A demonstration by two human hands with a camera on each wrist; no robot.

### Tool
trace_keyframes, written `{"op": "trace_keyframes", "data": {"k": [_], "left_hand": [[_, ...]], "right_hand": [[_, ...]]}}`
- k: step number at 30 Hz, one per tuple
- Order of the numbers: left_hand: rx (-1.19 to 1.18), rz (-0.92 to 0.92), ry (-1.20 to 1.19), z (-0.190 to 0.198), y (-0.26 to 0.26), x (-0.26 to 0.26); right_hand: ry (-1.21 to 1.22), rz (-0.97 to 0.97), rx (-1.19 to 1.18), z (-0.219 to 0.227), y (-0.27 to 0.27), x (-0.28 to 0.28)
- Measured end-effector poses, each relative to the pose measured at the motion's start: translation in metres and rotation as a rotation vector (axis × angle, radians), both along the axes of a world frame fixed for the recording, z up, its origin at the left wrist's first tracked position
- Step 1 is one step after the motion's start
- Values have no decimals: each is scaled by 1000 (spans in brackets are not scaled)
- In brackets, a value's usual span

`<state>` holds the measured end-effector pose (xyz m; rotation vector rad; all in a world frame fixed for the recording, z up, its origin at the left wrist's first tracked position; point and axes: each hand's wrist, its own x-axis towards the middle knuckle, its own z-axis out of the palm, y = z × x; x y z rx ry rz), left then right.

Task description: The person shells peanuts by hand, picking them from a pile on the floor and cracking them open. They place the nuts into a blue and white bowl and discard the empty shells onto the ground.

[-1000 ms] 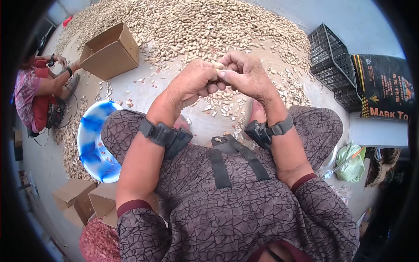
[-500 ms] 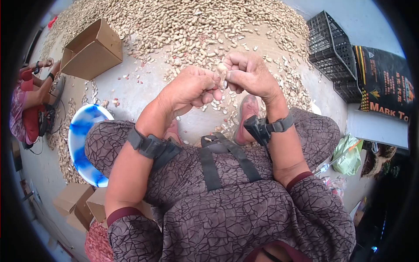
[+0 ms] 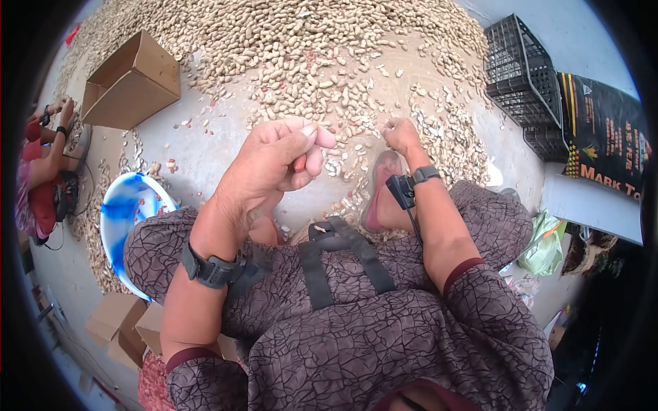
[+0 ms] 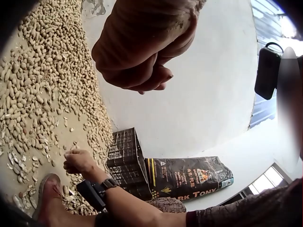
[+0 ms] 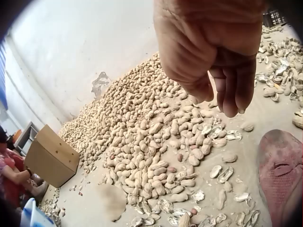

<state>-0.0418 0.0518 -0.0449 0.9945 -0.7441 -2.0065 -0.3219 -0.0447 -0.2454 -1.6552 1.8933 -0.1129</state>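
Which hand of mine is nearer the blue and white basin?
Left. Your left hand is raised to the right of the basin; your right hand is farther right, by a reddish shoe.

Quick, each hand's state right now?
Left hand: curled round a reddish peanut kernel.
Right hand: open, fingers loosely bent, nothing visible in them.
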Motion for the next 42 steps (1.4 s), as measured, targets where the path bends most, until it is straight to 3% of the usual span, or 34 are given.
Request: {"op": "trace_keyframes", "data": {"k": [3, 4, 13, 16, 20, 23, 25, 29, 31, 37, 42], "left_hand": [[79, 32, -28, 1, 0, 2], [81, 31, -26, 1, -1, 3], [179, 185, 31, -4, -7, 12], [199, 184, 5, -6, -11, 13], [224, 205, 21, -11, -12, 14], [221, 211, -15, -11, -15, 10], [217, 216, -49, -10, -16, 7], [225, 208, -63, -17, -15, 5], [194, 198, -59, -21, -13, 5], [129, 240, -177, -33, -14, 9], [67, 241, -223, -32, -13, 11]], "right_hand": [[198, 41, -119, -9, 6, -13], [155, -49, -13, -9, 5, -13], [268, -9, 36, -66, -4, -15], [183, 3, -85, -75, -1, -15], [203, -24, 17, -75, -4, -15], [118, -155, 7, -67, -8, -3], [-543, -452, 351, -43, -16, 9], [-831, -339, 326, -1, -17, 39], [-1028, -152, 296, 30, -15, 61], [-1191, 195, 275, 111, 5, 109], [-1161, 289, 228, 149, 18, 123]]}}
